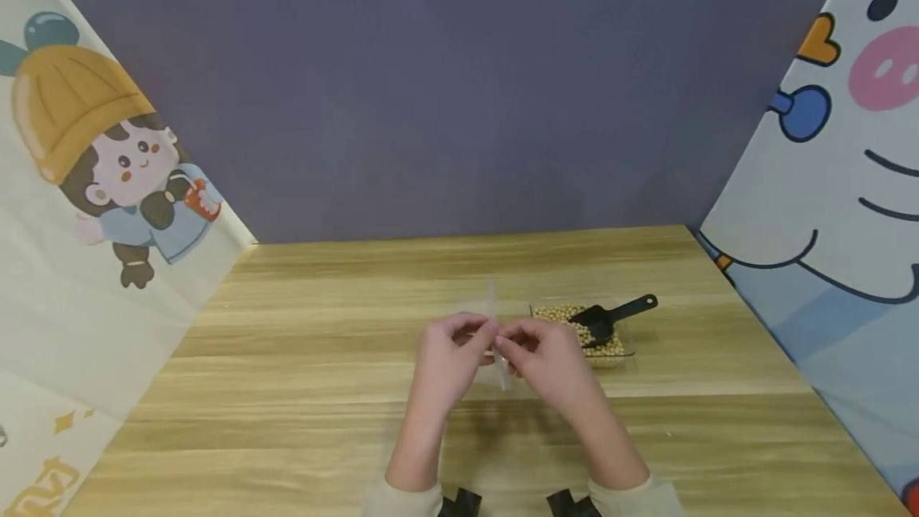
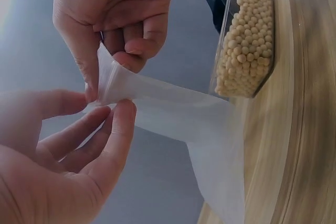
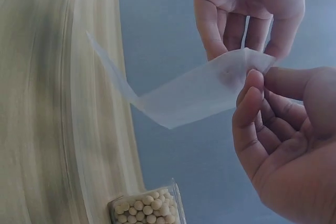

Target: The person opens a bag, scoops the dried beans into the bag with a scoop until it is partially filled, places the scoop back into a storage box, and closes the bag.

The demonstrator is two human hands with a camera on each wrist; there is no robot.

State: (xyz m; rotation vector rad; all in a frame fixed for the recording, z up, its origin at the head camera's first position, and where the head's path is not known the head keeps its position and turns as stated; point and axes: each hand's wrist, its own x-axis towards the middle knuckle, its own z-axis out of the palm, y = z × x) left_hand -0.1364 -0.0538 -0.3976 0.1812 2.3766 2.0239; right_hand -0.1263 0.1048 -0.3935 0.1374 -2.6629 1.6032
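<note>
Between both hands hangs a thin, translucent white bag [image 2: 173, 103], its lower end slanting down close over the table in the left wrist view. My left hand [image 1: 448, 353] pinches the bag's upper edge between thumb and fingertips. Opposite it, my right hand [image 1: 553, 357] pinches the same edge, thumb against fingers, with the fingertips of both hands nearly meeting. In the right wrist view the bag [image 3: 194, 90] has a fold partway along it. Beside the right hand stands a clear plastic box [image 1: 628, 341] of soybeans [image 2: 247, 40].
A black scoop [image 1: 603, 321] lies in the soybeans, its handle sticking out past the box toward the right. The wood-grain table [image 1: 287, 389] meets a dark grey-blue wall [image 1: 459, 102] at the back. Cartoon-printed panels flank it on both sides.
</note>
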